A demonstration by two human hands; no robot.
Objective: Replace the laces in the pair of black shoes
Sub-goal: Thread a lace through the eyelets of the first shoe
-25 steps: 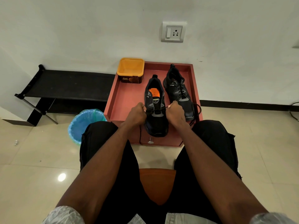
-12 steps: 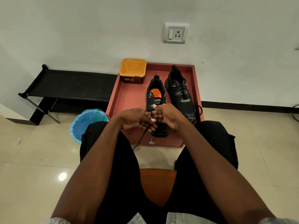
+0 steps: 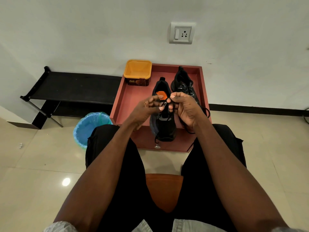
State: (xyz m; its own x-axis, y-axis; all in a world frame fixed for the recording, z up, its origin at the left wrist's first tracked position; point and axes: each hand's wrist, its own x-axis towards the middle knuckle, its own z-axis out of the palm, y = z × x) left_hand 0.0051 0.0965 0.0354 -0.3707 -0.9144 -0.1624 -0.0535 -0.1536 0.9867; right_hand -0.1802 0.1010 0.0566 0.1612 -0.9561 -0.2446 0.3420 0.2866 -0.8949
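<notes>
Laces are the matter here: a thin black lace point(image 3: 164, 104) is held between both hands over the near shoe point(image 3: 163, 124), which sits in a red tray point(image 3: 133, 104) on the floor. The left hand point(image 3: 145, 111) and right hand point(image 3: 185, 109) are close together, each with fingers curled and pinching the cord, apparently forming a knot or loop above the tongue. A loose end trails off the toe toward the tray's front edge. The far shoe point(image 3: 184, 84) lies just beside it, already laced by the look of it. The lace should prove light, limp and a bit slippery, so it is best gripped near the crossing or at the stiff tips, with steady tension. The shoe itself is soft-sided and light, and may shift when pulled.
</notes>
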